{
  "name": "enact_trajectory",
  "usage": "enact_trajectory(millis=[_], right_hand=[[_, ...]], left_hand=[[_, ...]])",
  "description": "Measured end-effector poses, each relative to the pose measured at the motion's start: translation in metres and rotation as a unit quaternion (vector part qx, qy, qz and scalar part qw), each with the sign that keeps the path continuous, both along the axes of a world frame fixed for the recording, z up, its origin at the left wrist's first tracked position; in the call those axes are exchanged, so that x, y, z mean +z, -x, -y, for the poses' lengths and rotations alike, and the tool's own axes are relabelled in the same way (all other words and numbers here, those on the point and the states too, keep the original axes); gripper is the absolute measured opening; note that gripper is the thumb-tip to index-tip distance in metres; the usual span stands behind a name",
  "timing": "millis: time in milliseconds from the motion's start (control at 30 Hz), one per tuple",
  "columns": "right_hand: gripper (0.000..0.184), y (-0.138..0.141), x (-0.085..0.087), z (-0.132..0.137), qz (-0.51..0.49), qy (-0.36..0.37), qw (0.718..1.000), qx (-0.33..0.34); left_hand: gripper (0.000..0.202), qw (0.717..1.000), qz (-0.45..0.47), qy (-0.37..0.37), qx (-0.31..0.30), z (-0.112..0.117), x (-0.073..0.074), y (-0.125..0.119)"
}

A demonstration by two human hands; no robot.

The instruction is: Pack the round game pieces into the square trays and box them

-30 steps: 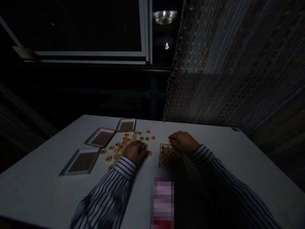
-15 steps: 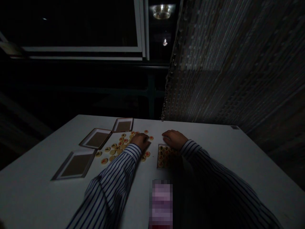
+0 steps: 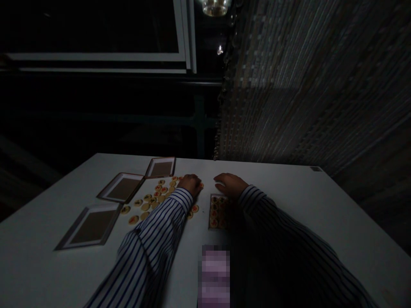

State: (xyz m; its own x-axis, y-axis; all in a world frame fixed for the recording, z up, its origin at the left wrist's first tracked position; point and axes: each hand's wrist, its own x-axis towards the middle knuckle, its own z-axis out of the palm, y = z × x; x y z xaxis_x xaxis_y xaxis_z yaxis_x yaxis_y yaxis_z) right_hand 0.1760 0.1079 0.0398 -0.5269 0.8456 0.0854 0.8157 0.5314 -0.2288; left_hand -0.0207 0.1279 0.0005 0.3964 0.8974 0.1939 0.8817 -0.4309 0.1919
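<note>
Loose round Chinese chess pieces with red and dark characters lie spread on the white table. My left hand is low over their right side, its fingers bent downward beside a red-marked piece. Its fingertips are too dark to show whether they grip anything. Two more pieces lie just below that wrist. My right hand is open, thumb apart from the fingers, above the far edge of a shallow box. Rows of pieces sit in this box, its right part hidden by shadow and my sleeve.
Three shallow frame-like trays stand at the left: a near one, a middle one and a far one. A pixelated pink object is at the near edge. A bead curtain hangs behind the table.
My left hand has moved a little forward and right, onto the pieces at its fingertips. The right hand stays near the box. The whole view has shifted slightly.
</note>
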Motion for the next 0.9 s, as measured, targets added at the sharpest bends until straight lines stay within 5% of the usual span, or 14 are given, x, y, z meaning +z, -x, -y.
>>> enact_trajectory(millis=[400, 900], right_hand=[[0.036, -0.006, -0.001, 0.002, -0.015, -0.013, 1.0, -0.01], [0.035, -0.011, 0.019, 0.019, -0.03, -0.019, 0.999, -0.019]], left_hand=[[0.024, 1.0, -0.017, -0.025, -0.002, 0.001, -0.002, -0.002], [0.025, 0.996, 0.049, -0.077, 0.002, 0.031, 0.028, -0.007]])
